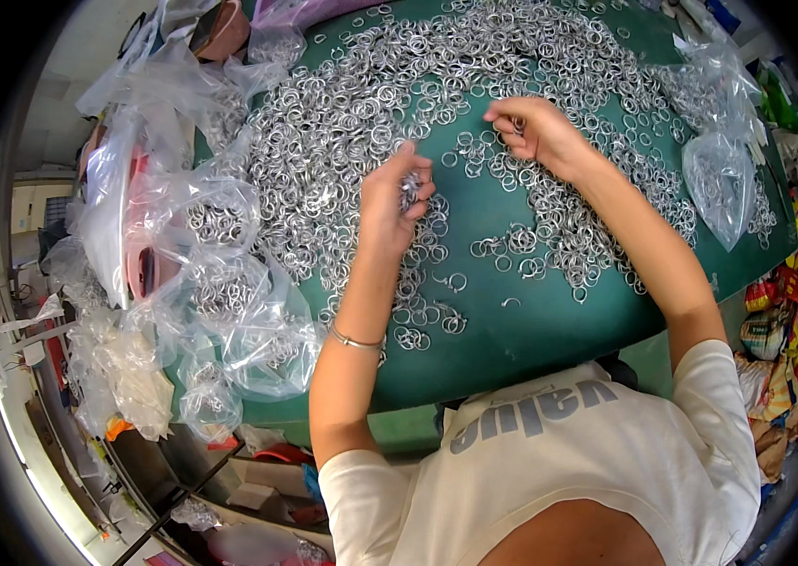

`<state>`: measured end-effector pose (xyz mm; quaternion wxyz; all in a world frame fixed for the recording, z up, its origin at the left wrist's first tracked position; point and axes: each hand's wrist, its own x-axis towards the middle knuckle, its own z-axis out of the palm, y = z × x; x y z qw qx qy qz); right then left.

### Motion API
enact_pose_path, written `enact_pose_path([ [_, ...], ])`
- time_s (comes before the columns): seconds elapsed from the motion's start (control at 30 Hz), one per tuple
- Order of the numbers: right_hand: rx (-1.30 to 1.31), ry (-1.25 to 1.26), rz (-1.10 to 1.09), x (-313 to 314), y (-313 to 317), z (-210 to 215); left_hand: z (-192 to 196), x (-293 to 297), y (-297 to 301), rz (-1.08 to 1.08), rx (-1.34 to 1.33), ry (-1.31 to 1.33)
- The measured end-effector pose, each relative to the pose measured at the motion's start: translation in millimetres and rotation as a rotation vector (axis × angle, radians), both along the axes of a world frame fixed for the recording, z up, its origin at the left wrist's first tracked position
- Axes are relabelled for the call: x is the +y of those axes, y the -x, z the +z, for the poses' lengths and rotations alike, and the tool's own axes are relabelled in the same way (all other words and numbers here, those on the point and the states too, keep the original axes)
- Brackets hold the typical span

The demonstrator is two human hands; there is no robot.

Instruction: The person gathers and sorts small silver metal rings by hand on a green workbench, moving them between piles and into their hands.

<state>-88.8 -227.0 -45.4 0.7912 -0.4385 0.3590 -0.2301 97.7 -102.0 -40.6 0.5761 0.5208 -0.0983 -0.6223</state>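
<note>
A careless reach across your green table [550,344] could sweep loose pieces off its near edge; the clear bags [116,373] crowding the left might snag your left forearm [358,307]. Your left hand [385,198] curls around several silver rings [408,191], which could spill if it loosens; your right hand [548,140] has bent fingers, contents unclear. More rings lie around both.

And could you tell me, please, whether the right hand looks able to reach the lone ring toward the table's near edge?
Probably yes: the lone ring lies uncovered on bare green tabletop, though the right hand would have to draw back past a small cluster of rings.
</note>
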Motion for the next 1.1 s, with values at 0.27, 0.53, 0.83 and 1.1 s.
enact_pose_path([
  [0.27,0.844,1.288,0.166,3.2,-29.0,-19.5,-19.8,-25.7,20.6,-0.442,-1.685,0.178],
  [0.53,0.645,1.014,0.333,8.0,27.6,18.0,10.8,10.6,1.2,-0.16,-0.094,0.087],
  [0.83,0.654,1.329,0.206,47.2,-2.1,9.3,-0.9,74.1,18.7,-0.229,0.266,0.08],
  [1.1,0.628,1.584,0.331,58.9,-56.4,-31.0,5.3,90.7,36.2,-0.255,-1.183,0.094],
])
